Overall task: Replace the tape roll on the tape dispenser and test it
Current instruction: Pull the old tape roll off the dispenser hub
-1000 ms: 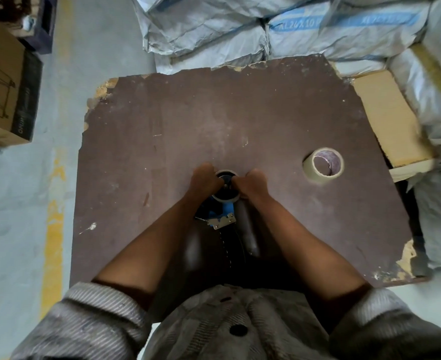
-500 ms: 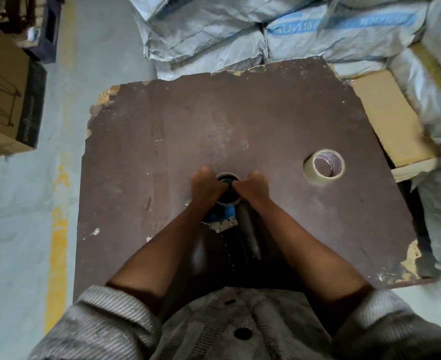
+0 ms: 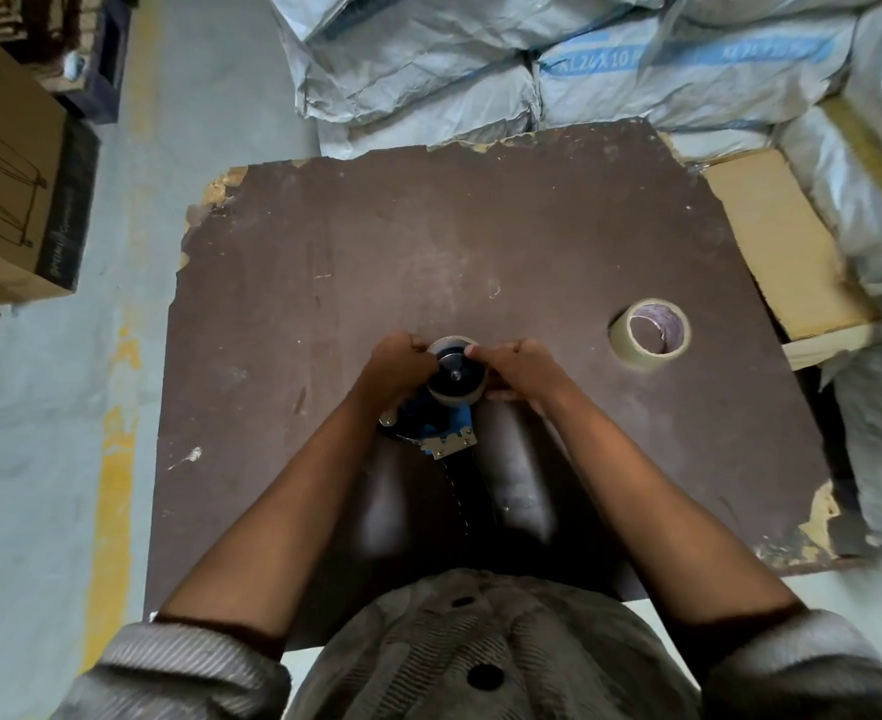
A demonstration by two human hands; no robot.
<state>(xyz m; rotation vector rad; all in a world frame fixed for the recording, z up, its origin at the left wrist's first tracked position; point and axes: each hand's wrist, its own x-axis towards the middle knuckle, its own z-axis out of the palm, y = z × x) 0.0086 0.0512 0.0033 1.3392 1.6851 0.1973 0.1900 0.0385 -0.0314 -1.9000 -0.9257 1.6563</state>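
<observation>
got both my left hand (image 3: 397, 367) and right hand (image 3: 519, 367) clamped around the roll (image 3: 457, 392) sitting on the blue dispenser (image 3: 436, 426), spare roll (image 3: 649, 332) off to the right

Over the brown board (image 3: 324, 283), the left hand (image 3: 395, 368) and right hand (image 3: 519, 368) grip a tape roll (image 3: 454, 394) seated on the blue tape dispenser (image 3: 436, 428) from either side. A second tape roll (image 3: 649, 335) lies flat on the board, well right of the dispenser. Grey sacks (image 3: 480, 70) are stacked beyond the board's far edge.
</observation>
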